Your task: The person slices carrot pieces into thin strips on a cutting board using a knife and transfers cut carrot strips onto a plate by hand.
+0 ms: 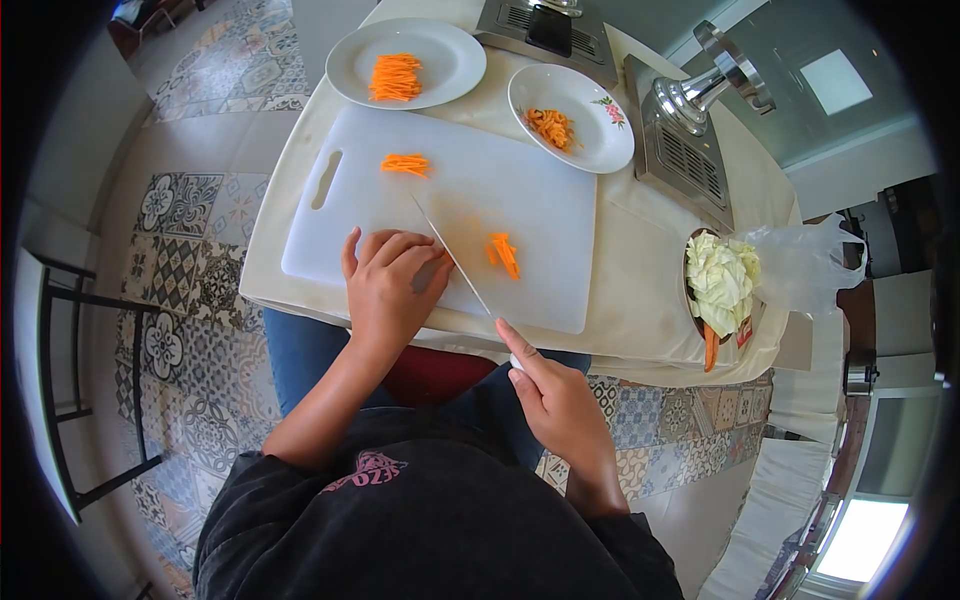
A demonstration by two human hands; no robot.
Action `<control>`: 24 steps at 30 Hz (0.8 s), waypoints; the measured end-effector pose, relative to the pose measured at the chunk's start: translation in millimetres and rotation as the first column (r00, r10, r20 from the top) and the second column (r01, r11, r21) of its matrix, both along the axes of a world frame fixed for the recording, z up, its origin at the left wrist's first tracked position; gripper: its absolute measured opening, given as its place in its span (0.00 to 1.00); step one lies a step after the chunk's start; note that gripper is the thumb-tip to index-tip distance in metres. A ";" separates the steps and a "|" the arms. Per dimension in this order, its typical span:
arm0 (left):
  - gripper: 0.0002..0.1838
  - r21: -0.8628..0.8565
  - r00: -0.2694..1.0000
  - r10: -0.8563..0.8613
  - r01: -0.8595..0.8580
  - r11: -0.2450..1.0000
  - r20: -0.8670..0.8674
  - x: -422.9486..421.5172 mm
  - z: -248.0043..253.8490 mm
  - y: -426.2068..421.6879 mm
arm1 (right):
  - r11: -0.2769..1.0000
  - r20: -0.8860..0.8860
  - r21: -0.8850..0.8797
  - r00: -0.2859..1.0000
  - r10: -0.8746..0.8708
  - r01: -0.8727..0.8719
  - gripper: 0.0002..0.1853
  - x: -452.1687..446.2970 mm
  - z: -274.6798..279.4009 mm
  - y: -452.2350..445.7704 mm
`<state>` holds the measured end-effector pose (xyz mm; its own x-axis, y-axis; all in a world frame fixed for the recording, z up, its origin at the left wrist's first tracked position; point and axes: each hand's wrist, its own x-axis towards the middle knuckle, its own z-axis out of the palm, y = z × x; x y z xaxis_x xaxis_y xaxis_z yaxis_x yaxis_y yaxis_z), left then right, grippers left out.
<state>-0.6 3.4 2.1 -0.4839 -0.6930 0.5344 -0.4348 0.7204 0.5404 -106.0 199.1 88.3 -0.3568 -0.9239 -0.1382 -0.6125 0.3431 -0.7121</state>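
Observation:
My right hand (555,400) is wrapped around the white handle of a knife (462,268), its index finger stretched along the top. The thin blade slants over a white cutting board (350,240), beside the fingertips of my left hand (390,280). Those fingers are curled down on a piece of carrot, mostly hidden beneath them, with a bit of orange showing near the blade. To the right of the blade lie a few cut carrot sticks (505,256). A small bundle of carrot strips (405,165) rests farther up the board.
Behind the board stand a white plate (450,60) with carrot strips (395,78) and a flowered bowl (600,145) with carrot peelings (552,128). Metal stoves (690,165) line the back right. Cabbage (722,280) and a plastic bag (810,265) sit at the right edge.

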 end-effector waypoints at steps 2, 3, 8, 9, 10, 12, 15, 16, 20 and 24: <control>0.07 0.003 1.000 0.002 -0.002 1.000 0.001 -0.2 -0.2 0.2 | 1.000 0.007 0.013 1.000 0.003 -0.003 0.29 -0.3 0.1 -0.2; 0.07 0.006 1.000 0.000 0.000 1.000 0.004 0.0 -0.1 0.5 | 1.000 0.027 0.016 1.000 -0.002 0.002 0.30 -0.1 0.2 -0.3; 0.09 0.008 1.000 0.003 -0.003 1.000 0.006 -0.1 0.1 1.8 | 0.999 0.079 0.038 0.997 -0.012 0.009 0.30 0.7 0.5 -1.6; 0.08 0.009 1.000 0.006 -0.006 1.000 0.003 -0.4 -0.3 1.8 | 0.999 0.076 0.046 0.997 -0.007 0.004 0.30 0.5 2.1 -2.1; 0.07 0.011 1.000 0.008 -0.008 1.000 0.000 -0.6 -0.5 1.5 | 0.999 0.073 0.054 0.997 -0.002 -0.002 0.30 0.0 5.0 -3.3; 0.07 0.017 1.000 0.009 -0.009 1.000 -0.004 -0.5 -1.3 1.8 | 0.998 0.075 0.066 0.997 0.005 -0.010 0.30 -1.9 7.0 -5.9; 0.07 0.024 1.000 0.000 0.000 1.000 -0.012 -0.7 -1.0 1.0 | 0.998 0.074 0.062 0.997 0.010 -0.015 0.30 -3.4 7.3 -8.6; 0.07 0.027 1.000 -0.003 0.004 1.000 -0.015 -0.7 -1.3 0.6 | 0.998 0.065 0.056 0.998 0.013 -0.017 0.30 -3.4 4.8 -8.8; 0.06 0.032 1.000 -0.010 0.011 0.999 -0.014 1.2 -1.1 1.2 | 1.000 0.014 0.022 1.000 0.019 -0.020 0.30 1.7 -8.7 -9.7; 0.07 0.043 0.999 -0.030 0.031 0.999 -0.010 3.5 -1.8 1.8 | 1.000 -0.092 -0.003 0.995 -0.028 0.028 0.30 4.3 -15.2 -11.9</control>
<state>3.0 5.2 0.3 -0.5004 -0.7002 0.5093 -0.4078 0.7095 0.5748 -101.8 187.2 73.0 -0.3941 -0.9134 -0.1022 -0.6656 0.3603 -0.6536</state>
